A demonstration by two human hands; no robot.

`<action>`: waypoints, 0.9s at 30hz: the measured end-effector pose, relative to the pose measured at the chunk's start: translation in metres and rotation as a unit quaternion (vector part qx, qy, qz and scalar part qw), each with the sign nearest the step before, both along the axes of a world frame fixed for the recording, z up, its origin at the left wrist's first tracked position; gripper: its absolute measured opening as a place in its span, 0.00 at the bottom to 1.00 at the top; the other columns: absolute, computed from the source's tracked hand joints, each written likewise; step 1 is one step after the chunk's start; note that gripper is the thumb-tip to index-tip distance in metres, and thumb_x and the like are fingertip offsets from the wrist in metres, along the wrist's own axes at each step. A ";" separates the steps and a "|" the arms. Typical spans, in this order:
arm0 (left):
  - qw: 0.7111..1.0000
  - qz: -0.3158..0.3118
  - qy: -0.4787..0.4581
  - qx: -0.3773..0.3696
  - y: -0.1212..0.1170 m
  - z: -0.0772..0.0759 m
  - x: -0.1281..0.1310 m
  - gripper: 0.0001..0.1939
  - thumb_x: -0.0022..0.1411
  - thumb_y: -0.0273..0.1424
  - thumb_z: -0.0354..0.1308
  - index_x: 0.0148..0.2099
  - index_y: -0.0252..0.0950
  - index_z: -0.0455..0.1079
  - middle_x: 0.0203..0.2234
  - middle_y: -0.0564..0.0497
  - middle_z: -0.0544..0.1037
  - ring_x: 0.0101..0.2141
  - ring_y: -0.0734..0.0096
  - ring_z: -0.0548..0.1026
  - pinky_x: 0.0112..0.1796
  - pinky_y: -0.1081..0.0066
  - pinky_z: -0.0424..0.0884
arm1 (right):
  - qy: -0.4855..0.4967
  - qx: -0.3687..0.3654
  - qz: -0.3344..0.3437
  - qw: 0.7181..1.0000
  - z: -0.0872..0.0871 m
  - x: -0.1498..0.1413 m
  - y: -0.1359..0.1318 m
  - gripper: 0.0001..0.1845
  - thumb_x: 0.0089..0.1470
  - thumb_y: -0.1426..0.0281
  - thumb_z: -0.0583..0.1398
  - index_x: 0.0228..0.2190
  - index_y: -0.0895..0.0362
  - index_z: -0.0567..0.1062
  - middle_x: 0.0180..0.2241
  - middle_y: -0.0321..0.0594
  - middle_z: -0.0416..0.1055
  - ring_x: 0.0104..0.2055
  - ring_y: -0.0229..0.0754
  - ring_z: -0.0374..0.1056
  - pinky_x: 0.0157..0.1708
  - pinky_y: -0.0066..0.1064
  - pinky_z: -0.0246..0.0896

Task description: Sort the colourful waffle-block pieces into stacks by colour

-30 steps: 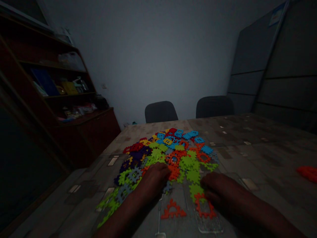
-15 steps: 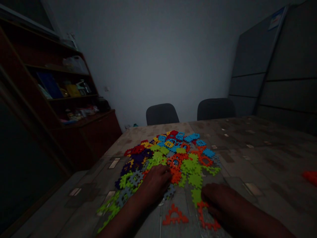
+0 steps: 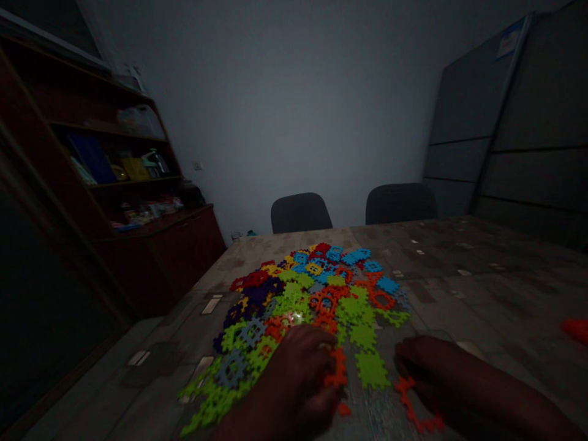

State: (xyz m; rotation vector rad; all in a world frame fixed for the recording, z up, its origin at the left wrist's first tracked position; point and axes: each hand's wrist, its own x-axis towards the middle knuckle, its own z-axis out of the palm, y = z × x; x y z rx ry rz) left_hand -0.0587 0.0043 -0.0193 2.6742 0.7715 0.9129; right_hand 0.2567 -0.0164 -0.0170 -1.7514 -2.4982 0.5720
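My left hand (image 3: 305,370) is closed at the near edge of the pile, its fingers curled round an orange toothed plastic building piece (image 3: 339,369). Beneath that hand, a bit of another orange piece (image 3: 343,409) shows on the table; the hand covers the rest. To the right, my right hand (image 3: 425,364) has its fingers pressed together on an orange open-frame building piece (image 3: 413,409), partly hidden under the palm. Between the hands lies a lime green square piece (image 3: 371,370). Left of my left hand is a grey windowed piece (image 3: 231,369).
A pile of toothed pieces (image 3: 294,294) in several colours spreads over the patterned table (image 3: 459,275). One orange object (image 3: 575,329) lies at the far right. Two dark chairs (image 3: 301,213) stand behind the table, and a wooden shelf unit (image 3: 151,229) on the left.
My left hand has come nearer from the pile with an orange piece, now over the orange triangular one. My right hand has shifted right with the orange frame piece, uncovering the green square.
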 end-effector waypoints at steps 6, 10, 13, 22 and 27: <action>0.987 -0.006 0.123 -0.104 -0.036 -0.077 0.041 0.14 0.59 0.30 0.75 0.45 0.43 0.77 0.38 0.50 0.85 0.40 0.60 0.79 0.44 0.67 0.74 | -0.004 -0.026 -0.026 0.999 0.001 0.005 -0.002 0.11 0.43 0.80 0.59 0.30 0.54 0.74 0.32 0.39 0.75 0.33 0.44 0.70 0.29 0.31 0.49; 0.982 0.015 0.143 -0.126 -0.037 -0.091 0.045 0.12 0.60 0.33 0.74 0.45 0.43 0.77 0.38 0.49 0.84 0.41 0.58 0.79 0.46 0.65 0.74 | 0.028 -0.004 -0.035 0.999 0.010 0.003 -0.001 0.09 0.45 0.78 0.60 0.31 0.54 0.72 0.33 0.40 0.75 0.33 0.45 0.69 0.31 0.32 0.53; 0.988 -0.043 0.120 -0.091 -0.031 -0.058 0.033 0.08 0.65 0.32 0.71 0.42 0.44 0.75 0.42 0.53 0.84 0.43 0.61 0.79 0.47 0.65 0.70 | 0.056 0.013 -0.034 0.998 0.011 0.001 0.000 0.06 0.50 0.76 0.59 0.30 0.53 0.71 0.32 0.40 0.75 0.32 0.45 0.69 0.31 0.33 0.53; 0.963 0.117 0.213 -0.112 0.026 0.033 0.009 0.08 0.64 0.26 0.62 0.46 0.38 0.73 0.47 0.46 0.81 0.48 0.57 0.76 0.50 0.62 0.70 | -0.004 -0.065 -0.046 0.997 0.024 -0.014 -0.013 0.14 0.38 0.78 0.62 0.31 0.53 0.72 0.37 0.41 0.75 0.37 0.49 0.69 0.32 0.34 0.50; 0.954 0.111 0.266 -0.088 0.056 0.023 0.025 0.08 0.60 0.26 0.62 0.44 0.37 0.74 0.46 0.44 0.80 0.48 0.54 0.77 0.49 0.62 0.71 | -0.029 -0.064 -0.025 0.997 0.024 -0.021 -0.016 0.18 0.36 0.76 0.64 0.35 0.54 0.74 0.41 0.42 0.74 0.40 0.51 0.69 0.36 0.36 0.52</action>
